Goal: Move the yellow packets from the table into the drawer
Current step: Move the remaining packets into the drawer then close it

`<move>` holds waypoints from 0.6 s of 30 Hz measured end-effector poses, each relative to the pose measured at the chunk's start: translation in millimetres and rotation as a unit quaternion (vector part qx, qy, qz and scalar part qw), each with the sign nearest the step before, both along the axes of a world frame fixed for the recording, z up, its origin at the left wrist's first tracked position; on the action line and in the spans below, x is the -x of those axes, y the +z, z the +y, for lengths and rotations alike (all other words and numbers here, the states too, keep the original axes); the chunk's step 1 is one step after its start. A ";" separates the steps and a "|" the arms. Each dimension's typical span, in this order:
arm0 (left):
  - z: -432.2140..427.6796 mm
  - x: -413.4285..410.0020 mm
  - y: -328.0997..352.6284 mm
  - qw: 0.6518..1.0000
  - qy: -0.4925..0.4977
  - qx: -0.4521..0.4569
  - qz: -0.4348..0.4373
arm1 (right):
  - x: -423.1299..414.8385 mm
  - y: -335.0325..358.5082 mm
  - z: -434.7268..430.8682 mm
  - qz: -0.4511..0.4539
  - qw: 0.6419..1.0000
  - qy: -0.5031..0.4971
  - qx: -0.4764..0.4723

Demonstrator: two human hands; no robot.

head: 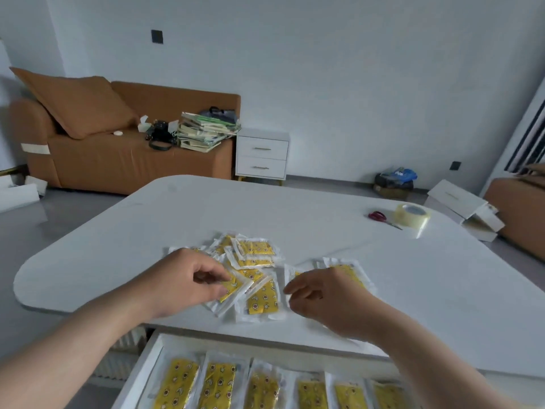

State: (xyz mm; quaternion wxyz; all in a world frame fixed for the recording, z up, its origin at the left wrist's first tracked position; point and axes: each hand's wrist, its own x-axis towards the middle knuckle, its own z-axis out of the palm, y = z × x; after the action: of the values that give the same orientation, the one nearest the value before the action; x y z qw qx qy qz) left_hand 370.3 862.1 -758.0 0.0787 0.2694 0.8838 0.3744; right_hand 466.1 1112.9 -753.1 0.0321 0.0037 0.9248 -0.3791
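scissors [377, 216], tape roll [412, 217] beside them, well apart from packets [254, 251]

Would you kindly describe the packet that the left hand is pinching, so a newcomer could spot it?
On the white table, find the heap of yellow packets just beyond the open drawer. The packet lies at the heap's near left edge, pinched between thumb and forefinger of the left hand; no other in the heap is held.

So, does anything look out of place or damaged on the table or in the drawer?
Nothing looks damaged or spilled. The yellow packets on the table lie in a loose, overlapping heap, while those in the drawer sit in a neat row.
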 end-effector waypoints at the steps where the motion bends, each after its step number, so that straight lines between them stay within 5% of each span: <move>1: 6.5 5.9 4.3 1.000 -0.004 0.001 -0.003 | 3.0 5.6 6.3 0.011 1.000 -0.014 0.006; 18: 54.1 108.3 -49.0 0.968 -0.068 0.243 0.011 | 78.9 -55.9 52.2 -0.003 0.997 -0.072 -0.007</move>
State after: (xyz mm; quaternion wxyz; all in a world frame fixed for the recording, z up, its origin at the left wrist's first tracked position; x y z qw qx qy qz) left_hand 262.0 916.2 -807.0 0.1573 0.3057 0.9286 0.1397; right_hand 387.2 1165.0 -809.0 0.0080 0.0715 0.9247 -0.3737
